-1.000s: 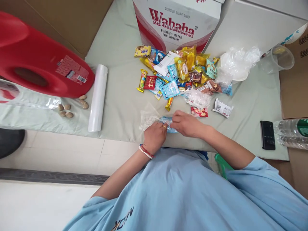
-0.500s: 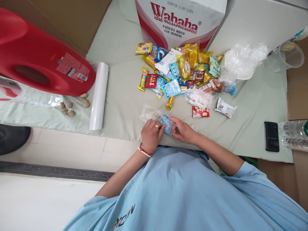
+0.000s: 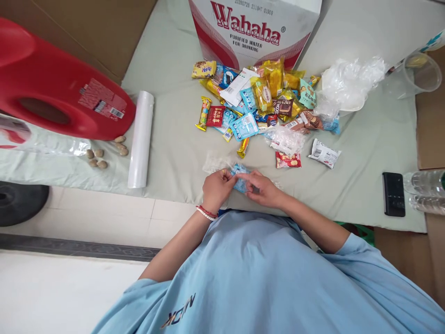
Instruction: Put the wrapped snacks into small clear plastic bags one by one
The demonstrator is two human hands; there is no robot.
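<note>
Near the table's front edge lies a clear plastic bag [image 3: 216,162] with a small blue packet [image 3: 240,184] inside or under it; I cannot tell which. My left hand [image 3: 217,189] is closed, thumb and fingers pinching the bag at the packet's left side. From the other side, my right hand [image 3: 264,190] stretches its index finger across the packet to the left thumb. Its thumb and other fingers are bent in at the bag's right part. The fingers partly cover the packet.
Beyond the hands lies a pile of wrapped snacks [image 3: 263,95], before a Wahaba-style white and red water carton [image 3: 255,35]. A plastic roll [image 3: 141,139], red jug [image 3: 104,104] and several nuts [image 3: 97,160] are left. Crumpled plastic [image 3: 351,86], a phone [image 3: 394,194] and bottles [image 3: 426,183] are right.
My right index finger has straightened and reached left over the blue packet to the left thumb. My left hand has turned slightly and stays pinched on the bag. The view has shifted a little.
</note>
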